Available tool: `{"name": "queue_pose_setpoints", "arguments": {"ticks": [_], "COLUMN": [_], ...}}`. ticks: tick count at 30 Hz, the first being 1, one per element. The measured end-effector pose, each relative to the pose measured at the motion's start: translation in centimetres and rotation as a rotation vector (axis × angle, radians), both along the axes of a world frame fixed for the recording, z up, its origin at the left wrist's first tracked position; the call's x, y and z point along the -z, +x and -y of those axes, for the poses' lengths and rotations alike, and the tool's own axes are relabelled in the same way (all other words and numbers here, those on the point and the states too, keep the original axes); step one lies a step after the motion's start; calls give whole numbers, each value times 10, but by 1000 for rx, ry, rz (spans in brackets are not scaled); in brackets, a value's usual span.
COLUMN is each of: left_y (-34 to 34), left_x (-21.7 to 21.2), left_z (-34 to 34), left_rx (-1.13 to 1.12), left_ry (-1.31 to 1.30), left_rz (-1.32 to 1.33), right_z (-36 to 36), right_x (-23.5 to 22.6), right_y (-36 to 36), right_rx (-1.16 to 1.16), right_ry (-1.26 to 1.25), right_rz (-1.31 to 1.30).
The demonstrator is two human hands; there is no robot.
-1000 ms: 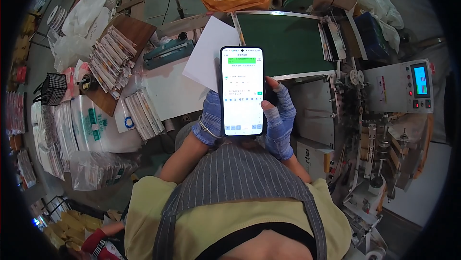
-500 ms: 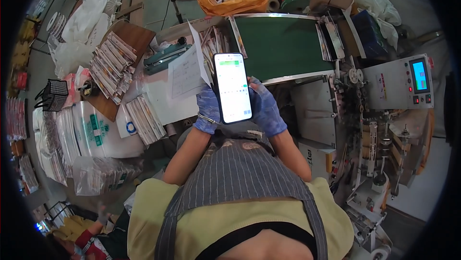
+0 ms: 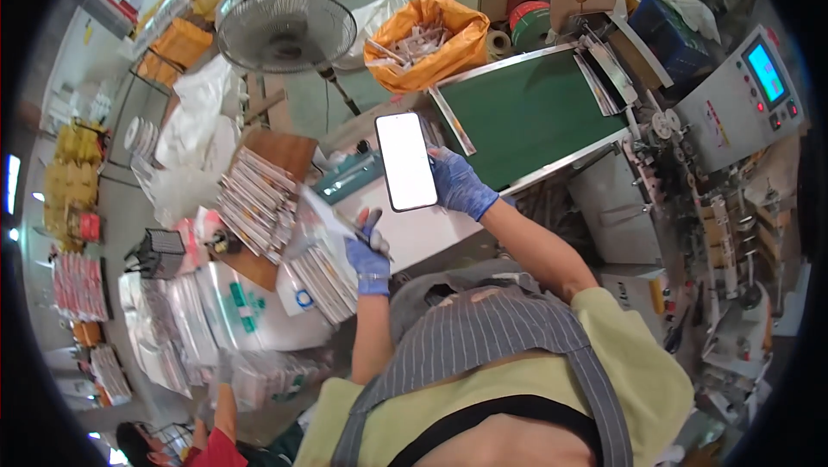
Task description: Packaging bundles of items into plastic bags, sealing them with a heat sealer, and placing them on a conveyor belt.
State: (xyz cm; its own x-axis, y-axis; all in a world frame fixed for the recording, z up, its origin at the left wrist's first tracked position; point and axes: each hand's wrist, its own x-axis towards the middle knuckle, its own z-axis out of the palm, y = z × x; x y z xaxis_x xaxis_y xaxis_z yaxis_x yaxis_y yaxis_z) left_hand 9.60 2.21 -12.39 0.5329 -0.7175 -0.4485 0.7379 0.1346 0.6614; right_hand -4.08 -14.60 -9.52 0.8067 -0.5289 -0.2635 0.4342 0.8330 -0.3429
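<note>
My right hand [image 3: 463, 184], in a blue glove with bare fingertips, grips a smartphone [image 3: 407, 162] by its right edge. The phone is held upright above the white tabletop, its screen glowing plain white. Lower left of it, my left hand [image 3: 368, 251], gloved the same way, is apart from the phone. Its fingers are curled, and a thin dark stick-like thing shows across them, too small to name. White paper sheets [image 3: 325, 215] lie beside that hand. A teal metal device [image 3: 348, 175] sits on the table just beyond.
A green conveyor belt [image 3: 526, 118] leads to a machine with a lit control panel [image 3: 765, 75]. Flat packets [image 3: 261, 200] are piled on a brown board at left. A floor fan [image 3: 287, 31] and an orange sack [image 3: 427, 44] stand behind. Another person's arm [image 3: 226, 407] reaches toward bagged stacks.
My left hand has let go of the phone and moved down and left. The phone's screen turned from a page to plain white. The view swung left; the other person's arm reaches nearer.
</note>
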Motion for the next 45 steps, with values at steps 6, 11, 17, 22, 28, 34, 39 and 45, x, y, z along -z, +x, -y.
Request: {"name": "queue_pose_setpoints", "arguments": {"ticks": [6, 11, 17, 22, 28, 34, 39, 45], "left_y": [19, 21, -27, -107, -168, -174, -184, -180], "left_x": [32, 158, 294, 341, 357, 364, 359, 351], "left_z": [-72, -164, -299, -330, -326, -316, -328, -310], "left_rx": [-173, -109, 595, 419, 271, 155, 94, 18], "left_ry": [260, 612, 965, 1018, 1107, 1186, 1260, 1345], "left_rz": [69, 320, 426, 281, 95, -57, -152, -251], "right_z": [15, 10, -8, -25, -44, -69, -83, -89], "right_x": [-41, -68, -86, -78, -57, -45, -28, -15], "right_y": [47, 103, 151, 185, 217, 246, 265, 281], "right_rx": [-251, -235, -413, -461, -608, -678, -658, -716], "right_ry": [-91, -128, -130, -259, -94, -118, -206, -199], "right_rz": [192, -53, -47, -137, -131, -185, -164, -96]}}
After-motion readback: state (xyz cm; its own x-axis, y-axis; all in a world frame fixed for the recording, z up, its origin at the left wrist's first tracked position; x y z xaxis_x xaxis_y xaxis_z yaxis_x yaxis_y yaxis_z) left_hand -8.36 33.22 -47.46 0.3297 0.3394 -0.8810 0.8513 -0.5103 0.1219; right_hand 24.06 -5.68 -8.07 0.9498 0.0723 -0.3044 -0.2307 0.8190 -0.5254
